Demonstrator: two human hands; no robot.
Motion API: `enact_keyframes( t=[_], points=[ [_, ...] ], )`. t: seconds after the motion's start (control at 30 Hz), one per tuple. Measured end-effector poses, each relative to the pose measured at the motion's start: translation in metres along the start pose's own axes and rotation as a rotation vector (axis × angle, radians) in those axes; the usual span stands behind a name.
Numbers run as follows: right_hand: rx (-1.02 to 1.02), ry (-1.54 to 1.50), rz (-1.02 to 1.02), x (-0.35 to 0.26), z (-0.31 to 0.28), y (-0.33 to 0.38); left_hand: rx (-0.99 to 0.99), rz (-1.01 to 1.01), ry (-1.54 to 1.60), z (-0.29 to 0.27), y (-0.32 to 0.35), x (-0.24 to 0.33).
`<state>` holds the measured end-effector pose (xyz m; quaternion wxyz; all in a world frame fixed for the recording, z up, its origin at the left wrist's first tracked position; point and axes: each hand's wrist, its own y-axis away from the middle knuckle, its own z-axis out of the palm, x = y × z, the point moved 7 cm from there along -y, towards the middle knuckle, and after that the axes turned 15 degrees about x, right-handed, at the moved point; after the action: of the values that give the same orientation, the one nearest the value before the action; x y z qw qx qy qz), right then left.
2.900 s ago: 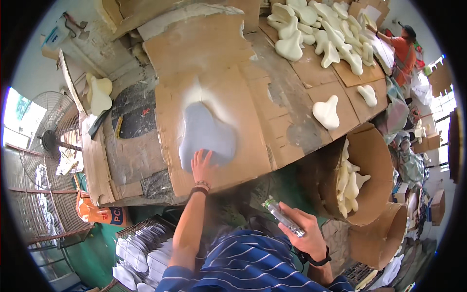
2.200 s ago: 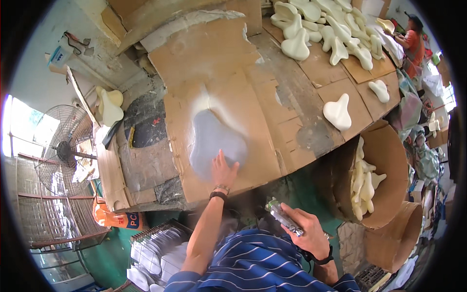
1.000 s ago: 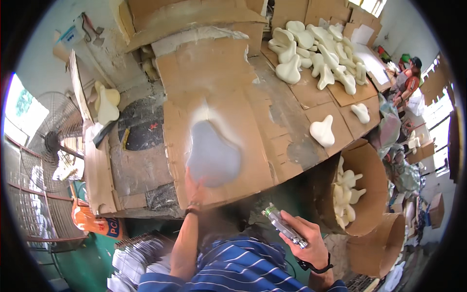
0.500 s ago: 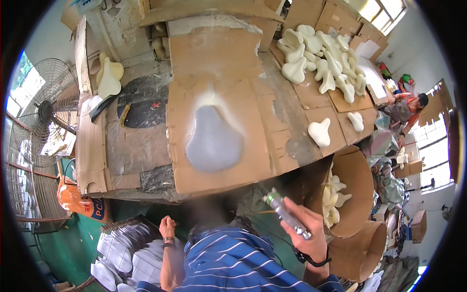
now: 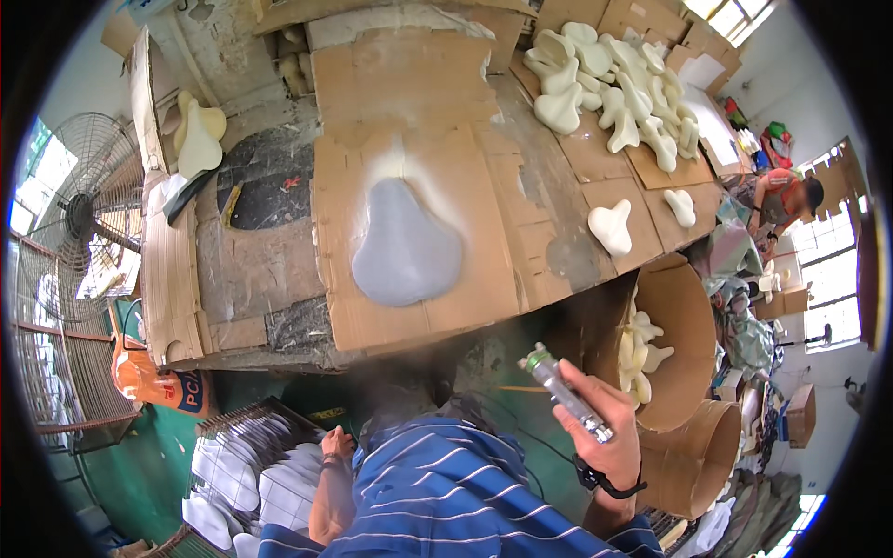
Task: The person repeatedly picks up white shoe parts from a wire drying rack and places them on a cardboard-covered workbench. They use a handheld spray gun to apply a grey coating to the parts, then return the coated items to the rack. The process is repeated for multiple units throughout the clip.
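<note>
My right hand [image 5: 609, 430] is wrapped round a metal spray gun [image 5: 566, 395] with a green ring near its front end, held off the table's near edge. A grey bicycle-saddle-shaped pad [image 5: 406, 246] lies on a cardboard sheet [image 5: 372, 102], narrow end pointing away from me. Pale overspray rings its narrow end. Low at my left side, my left hand [image 5: 337, 444] has its fingers curled, and whether they hold anything is hidden. Beside it stands a wire basket [image 5: 216, 430] with several pale saddle-shaped pads [image 5: 228, 465].
Cream foam saddle shapes [image 5: 628, 93] are heaped at the table's far right, with two loose ones nearer. A cardboard drum [image 5: 684, 344] holding more stands right of the table. A large fan [image 5: 79, 214] is at left. Another person [image 5: 777, 200] works at far right.
My right hand with the spray gun has shifted slightly right. My left hand has moved a little down and right. The table appears slightly higher in the view; the grey pad stays on its cardboard.
</note>
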<state>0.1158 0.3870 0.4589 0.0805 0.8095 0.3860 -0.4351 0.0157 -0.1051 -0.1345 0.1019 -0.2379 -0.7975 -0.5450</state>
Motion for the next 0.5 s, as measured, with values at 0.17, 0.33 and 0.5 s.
enact_keyframes(
  t=[0.17,0.33,0.5],
  points=[
    [-0.101,0.074,0.016,0.007,-0.003,0.004,-0.033,-0.009,0.088,0.011,-0.007,0.029],
    [-0.241,-0.064,0.024,-0.003,0.029,0.007,0.010,0.101,-0.014,0.014,-0.003,0.055],
    [-0.037,-0.093,-0.078,-0.007,0.037,-0.009,0.002,0.045,0.016,0.009,-0.001,0.049]
  ],
)
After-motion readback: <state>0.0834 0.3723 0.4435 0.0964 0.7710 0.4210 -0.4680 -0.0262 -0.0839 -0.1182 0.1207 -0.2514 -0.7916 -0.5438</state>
